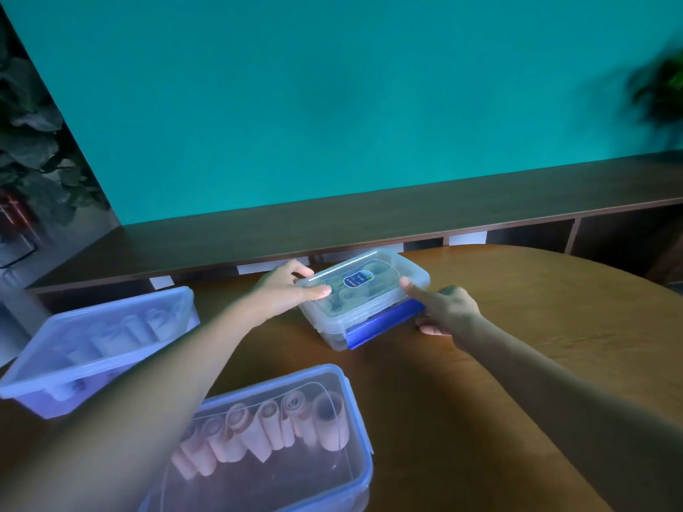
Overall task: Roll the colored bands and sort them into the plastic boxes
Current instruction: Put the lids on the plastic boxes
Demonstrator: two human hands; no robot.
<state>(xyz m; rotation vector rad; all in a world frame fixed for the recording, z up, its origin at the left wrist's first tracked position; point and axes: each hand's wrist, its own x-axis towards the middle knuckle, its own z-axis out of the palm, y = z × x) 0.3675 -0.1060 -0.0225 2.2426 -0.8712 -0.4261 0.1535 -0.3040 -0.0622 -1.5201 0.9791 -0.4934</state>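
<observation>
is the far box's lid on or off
On: the clear lid lies flat over the far box, both hands at its ends.

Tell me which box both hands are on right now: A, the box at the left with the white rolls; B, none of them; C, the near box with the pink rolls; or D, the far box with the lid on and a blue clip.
D: the left hand grips one end of the lidded far box and the right hand touches its other end by the blue clip, while the pink-roll box and white-roll box sit untouched.
</observation>
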